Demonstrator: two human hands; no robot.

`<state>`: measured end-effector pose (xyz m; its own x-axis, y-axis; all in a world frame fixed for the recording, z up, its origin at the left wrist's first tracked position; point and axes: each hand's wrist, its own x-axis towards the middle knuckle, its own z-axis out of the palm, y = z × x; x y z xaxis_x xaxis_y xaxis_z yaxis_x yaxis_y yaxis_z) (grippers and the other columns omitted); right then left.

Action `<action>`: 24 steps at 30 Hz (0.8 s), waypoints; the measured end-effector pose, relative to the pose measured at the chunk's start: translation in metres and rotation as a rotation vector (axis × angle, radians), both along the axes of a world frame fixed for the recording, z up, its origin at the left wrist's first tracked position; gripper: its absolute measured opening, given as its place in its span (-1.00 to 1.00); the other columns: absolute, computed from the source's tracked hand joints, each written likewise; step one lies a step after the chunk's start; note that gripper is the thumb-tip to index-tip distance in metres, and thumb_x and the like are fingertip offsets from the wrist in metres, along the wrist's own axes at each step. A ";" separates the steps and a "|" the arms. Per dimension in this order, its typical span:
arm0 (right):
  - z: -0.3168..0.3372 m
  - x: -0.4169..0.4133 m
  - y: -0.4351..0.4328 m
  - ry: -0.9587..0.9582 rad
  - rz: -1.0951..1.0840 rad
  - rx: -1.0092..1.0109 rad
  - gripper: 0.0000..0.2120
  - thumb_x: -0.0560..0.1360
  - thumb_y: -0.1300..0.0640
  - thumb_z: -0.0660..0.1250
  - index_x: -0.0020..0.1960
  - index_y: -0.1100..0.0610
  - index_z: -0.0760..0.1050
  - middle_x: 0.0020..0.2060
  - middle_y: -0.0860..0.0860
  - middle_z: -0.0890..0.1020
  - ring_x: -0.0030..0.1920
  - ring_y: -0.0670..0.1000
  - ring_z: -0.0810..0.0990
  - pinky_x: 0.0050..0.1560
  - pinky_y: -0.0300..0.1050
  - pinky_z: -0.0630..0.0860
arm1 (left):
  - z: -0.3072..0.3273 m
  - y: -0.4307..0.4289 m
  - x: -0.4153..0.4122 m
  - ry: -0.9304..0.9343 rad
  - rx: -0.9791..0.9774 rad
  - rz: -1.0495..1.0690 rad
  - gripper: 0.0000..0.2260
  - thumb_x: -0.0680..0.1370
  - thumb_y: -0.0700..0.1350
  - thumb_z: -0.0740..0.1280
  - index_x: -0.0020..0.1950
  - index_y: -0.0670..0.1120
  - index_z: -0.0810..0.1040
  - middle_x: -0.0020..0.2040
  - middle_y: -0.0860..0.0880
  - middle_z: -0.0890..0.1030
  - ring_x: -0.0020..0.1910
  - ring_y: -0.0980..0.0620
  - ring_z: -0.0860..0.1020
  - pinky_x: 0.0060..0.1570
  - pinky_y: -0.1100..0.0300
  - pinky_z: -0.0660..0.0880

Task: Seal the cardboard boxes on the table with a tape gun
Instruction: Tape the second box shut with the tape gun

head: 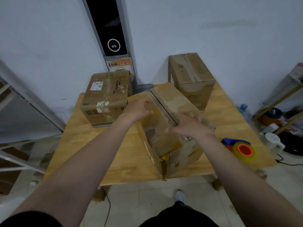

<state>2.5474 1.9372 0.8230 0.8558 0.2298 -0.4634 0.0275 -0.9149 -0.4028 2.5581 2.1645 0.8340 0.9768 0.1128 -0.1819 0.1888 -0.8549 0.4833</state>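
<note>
A worn cardboard box stands in the middle of the wooden table, its two top flaps meeting along a dark seam. My left hand rests flat on the left flap. My right hand lies on the right flap, fingers blurred and spread over it. A taped box with labels sits at the back left. A third, taller box stands at the back right. The blue tape gun with a yellow roll and orange core lies on the table's right edge, untouched.
A grey pillar with a black panel rises behind the table against the wall. Metal shelving stands on the left. On the right are a rack, a water bottle and floor clutter with cables. My shoe shows below the table.
</note>
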 end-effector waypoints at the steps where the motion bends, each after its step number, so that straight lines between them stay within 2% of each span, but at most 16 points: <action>1: 0.001 -0.001 0.002 0.023 0.037 -0.058 0.04 0.34 -0.47 0.38 0.64 -0.13 0.01 0.62 0.10 -0.01 0.59 0.33 -0.13 0.52 0.37 0.04 | -0.004 0.001 0.006 -0.025 0.011 -0.018 -0.45 0.56 0.09 0.47 0.51 0.05 0.43 0.49 -0.01 0.45 0.43 -0.09 0.45 0.30 -0.01 0.47; 3: 0.005 -0.001 0.006 0.032 0.102 -0.161 0.00 0.42 -0.43 0.35 0.65 -0.11 -0.06 0.62 0.15 -0.07 0.58 0.36 -0.20 0.54 0.37 -0.11 | -0.011 0.002 0.021 -0.057 0.049 -0.035 -0.40 0.54 0.12 0.48 0.54 0.07 0.39 0.54 -0.02 0.39 0.49 -0.11 0.38 0.38 -0.07 0.42; 4: 0.007 -0.001 0.007 0.035 0.100 -0.177 0.01 0.42 -0.43 0.36 0.65 -0.11 -0.06 0.62 0.16 -0.08 0.57 0.41 -0.20 0.53 0.38 -0.11 | -0.014 0.003 0.029 -0.064 0.069 -0.030 -0.38 0.53 0.15 0.48 0.55 0.09 0.38 0.56 -0.04 0.36 0.52 -0.13 0.34 0.41 -0.11 0.40; 8: 0.013 0.004 0.017 0.059 0.061 -0.202 0.07 0.38 -0.39 0.44 0.64 -0.05 -0.09 0.60 0.13 -0.13 0.51 0.54 -0.22 0.47 0.49 0.06 | -0.023 0.005 0.056 -0.044 0.112 0.025 -0.30 0.48 0.24 0.49 0.57 0.19 0.30 0.58 -0.10 0.26 0.59 -0.26 0.15 0.49 -0.27 0.27; 11: 0.022 0.009 0.023 0.077 0.103 -0.268 0.10 0.43 -0.34 0.43 0.64 -0.03 -0.22 0.60 0.17 -0.20 0.52 0.53 -0.22 0.44 0.56 0.00 | -0.025 0.007 0.075 -0.003 0.114 0.023 -0.18 0.45 0.25 0.52 0.60 0.27 0.17 0.67 -0.06 0.05 0.65 -0.23 -0.13 0.53 -0.37 0.07; 14: 0.019 0.019 0.022 0.129 0.117 -0.291 0.12 0.40 -0.38 0.43 0.63 -0.16 -0.28 0.60 0.14 -0.30 0.48 0.59 -0.29 0.42 0.60 0.02 | -0.029 0.014 0.094 0.076 0.149 0.007 -0.05 0.37 0.31 0.55 0.62 0.32 0.06 0.70 -0.04 -0.12 0.64 -0.19 -0.26 0.52 -0.42 -0.03; 16: 0.015 0.025 0.022 0.158 0.126 -0.310 0.14 0.38 -0.42 0.42 0.61 -0.21 -0.32 0.60 0.11 -0.34 0.45 0.62 -0.34 0.41 0.61 0.02 | -0.032 0.018 0.103 0.151 0.121 0.023 0.02 0.33 0.36 0.54 0.63 0.32 0.01 0.69 -0.08 -0.12 0.64 -0.22 -0.23 0.53 -0.41 -0.02; 20: 0.011 0.033 0.020 0.184 0.167 -0.354 0.17 0.35 -0.46 0.41 0.60 -0.21 -0.35 0.59 0.13 -0.37 0.43 0.63 -0.38 0.40 0.64 -0.11 | -0.037 0.015 0.109 0.202 0.079 0.104 -0.01 0.32 0.43 0.50 0.61 0.32 0.07 0.62 -0.18 0.10 0.59 -0.32 0.03 0.50 -0.28 0.16; 22: 0.008 0.036 0.018 0.168 0.204 -0.375 0.16 0.35 -0.47 0.39 0.61 -0.20 -0.35 0.58 0.16 -0.37 0.43 0.62 -0.37 0.39 0.64 -0.18 | -0.040 0.014 0.109 0.198 0.086 0.113 -0.04 0.32 0.46 0.48 0.60 0.35 0.07 0.59 -0.18 0.11 0.57 -0.33 0.04 0.49 -0.31 0.18; 24: 0.004 0.036 0.017 0.163 0.203 -0.366 0.16 0.33 -0.47 0.41 0.60 -0.24 -0.33 0.58 0.15 -0.37 0.42 0.63 -0.38 0.40 0.64 -0.15 | -0.041 0.016 0.106 0.203 0.093 0.121 -0.05 0.31 0.49 0.46 0.59 0.38 0.06 0.60 -0.17 0.10 0.57 -0.32 0.04 0.48 -0.35 0.15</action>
